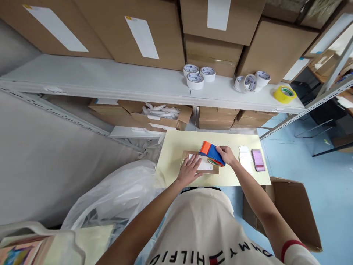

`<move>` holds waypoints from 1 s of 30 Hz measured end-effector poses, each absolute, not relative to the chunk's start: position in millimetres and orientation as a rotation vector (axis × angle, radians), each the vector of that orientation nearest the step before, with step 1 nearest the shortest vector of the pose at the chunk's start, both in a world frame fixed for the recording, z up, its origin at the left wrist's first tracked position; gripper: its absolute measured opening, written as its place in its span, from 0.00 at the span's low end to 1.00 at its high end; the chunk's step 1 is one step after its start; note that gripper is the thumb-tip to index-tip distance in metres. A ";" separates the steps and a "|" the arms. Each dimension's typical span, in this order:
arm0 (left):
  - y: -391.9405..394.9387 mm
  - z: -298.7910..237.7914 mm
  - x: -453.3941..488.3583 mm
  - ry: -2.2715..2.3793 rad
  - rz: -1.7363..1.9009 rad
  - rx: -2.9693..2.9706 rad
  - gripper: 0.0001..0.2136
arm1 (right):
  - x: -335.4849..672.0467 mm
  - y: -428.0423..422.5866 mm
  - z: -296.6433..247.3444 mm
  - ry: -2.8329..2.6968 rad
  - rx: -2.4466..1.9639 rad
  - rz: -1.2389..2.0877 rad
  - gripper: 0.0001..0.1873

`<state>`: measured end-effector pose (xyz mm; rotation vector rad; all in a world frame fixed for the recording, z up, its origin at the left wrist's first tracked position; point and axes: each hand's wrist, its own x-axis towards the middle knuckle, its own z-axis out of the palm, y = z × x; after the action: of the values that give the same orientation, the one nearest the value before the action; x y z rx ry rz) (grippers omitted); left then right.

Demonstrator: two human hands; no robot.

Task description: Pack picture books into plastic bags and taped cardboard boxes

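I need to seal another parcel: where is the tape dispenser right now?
In the head view the tape dispenser is in the right hand, over the flat cardboard parcel on the yellow table, just right of the left hand.

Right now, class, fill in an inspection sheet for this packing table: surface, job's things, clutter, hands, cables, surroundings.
Surface: pale yellow table, rectangular.
Job's things: flat cardboard parcel with white label; blue-and-orange tape dispenser resting on it.
Clutter: white slips and a purple stack at the table's right.
Hands: left hand flat on the parcel; right hand gripping the tape dispenser.
Cables: nothing seen.
Surroundings: shelf with white tape rolls, a yellow roll, cardboard boxes; plastic bag left, open box right.
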<state>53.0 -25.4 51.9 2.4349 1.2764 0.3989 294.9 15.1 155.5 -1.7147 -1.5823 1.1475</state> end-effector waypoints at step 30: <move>4.3 102.7 81.3 0.777 0.700 0.373 0.11 | 297.5 2.1 143.0 -1.864 -1.710 0.982 0.30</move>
<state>81.3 4.3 102.7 0.3730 0.7774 0.6997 297.5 2.1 143.0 -1.7099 -1.8643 0.9819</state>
